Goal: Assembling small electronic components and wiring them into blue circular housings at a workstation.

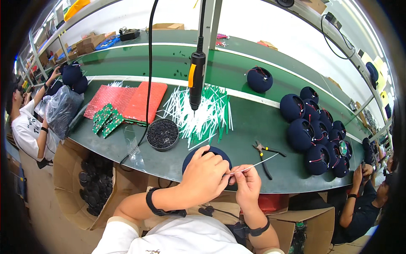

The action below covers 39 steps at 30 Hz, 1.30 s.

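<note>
At the bench's near edge, my left hand [206, 175] is curled in front of a dark blue round shell [216, 152], covering most of it. Its fingertips are closed at one end of a thin white strip [264, 161]. My right hand [247, 186] pinches the same strip between thumb and fingers, close to the left fingertips, and the free end sticks out to the right. Beyond my hands lies a loose pile of white and green strips [201, 112]. A round tub of small black screws [163, 134] stands left of the pile. Yellow-and-black cutters [264, 154] rest open-handled at the right.
A black electric screwdriver [197, 80] hangs above the pile. Several dark blue shells [300, 134] crowd the right side. Green circuit boards [108, 118] and red bubble wrap [145, 101] lie left. Cardboard boxes [69, 190] stand below; people [31, 127] work at both sides.
</note>
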Each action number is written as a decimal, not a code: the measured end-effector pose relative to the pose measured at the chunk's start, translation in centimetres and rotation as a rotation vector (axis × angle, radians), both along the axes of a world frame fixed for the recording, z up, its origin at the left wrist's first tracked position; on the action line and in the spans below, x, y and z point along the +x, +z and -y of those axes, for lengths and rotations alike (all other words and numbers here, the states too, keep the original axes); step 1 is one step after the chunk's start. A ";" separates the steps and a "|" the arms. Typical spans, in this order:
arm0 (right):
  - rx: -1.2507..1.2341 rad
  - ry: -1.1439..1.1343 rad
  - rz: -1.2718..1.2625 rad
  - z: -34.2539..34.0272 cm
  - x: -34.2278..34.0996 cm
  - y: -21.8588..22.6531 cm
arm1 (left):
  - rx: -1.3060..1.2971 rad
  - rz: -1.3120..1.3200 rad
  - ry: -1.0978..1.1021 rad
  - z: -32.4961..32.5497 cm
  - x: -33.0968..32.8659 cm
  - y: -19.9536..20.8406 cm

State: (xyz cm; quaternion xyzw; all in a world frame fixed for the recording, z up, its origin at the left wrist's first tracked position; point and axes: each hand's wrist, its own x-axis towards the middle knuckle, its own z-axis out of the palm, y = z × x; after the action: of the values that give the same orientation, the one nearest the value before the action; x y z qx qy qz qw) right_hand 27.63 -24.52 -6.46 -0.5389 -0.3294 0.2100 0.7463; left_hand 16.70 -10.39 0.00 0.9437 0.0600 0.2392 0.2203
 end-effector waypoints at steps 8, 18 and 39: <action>-0.568 -0.251 0.680 2.4 4.9 2.1 | -0.058 -0.007 -0.070 -1.0 -0.8 0.6; -0.860 -0.428 1.167 5.6 9.3 -0.1 | -0.197 -0.064 -0.102 -1.2 -0.7 1.7; -0.570 -0.127 0.860 5.6 1.2 2.5 | -0.179 -0.096 -0.104 -1.2 -0.7 1.3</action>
State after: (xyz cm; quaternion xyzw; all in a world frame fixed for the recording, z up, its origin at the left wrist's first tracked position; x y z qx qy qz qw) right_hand 28.81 -30.09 -3.94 -0.7773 -0.5026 0.0051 0.3785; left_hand 16.04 -9.21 1.31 0.9324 0.0427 0.1758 0.3128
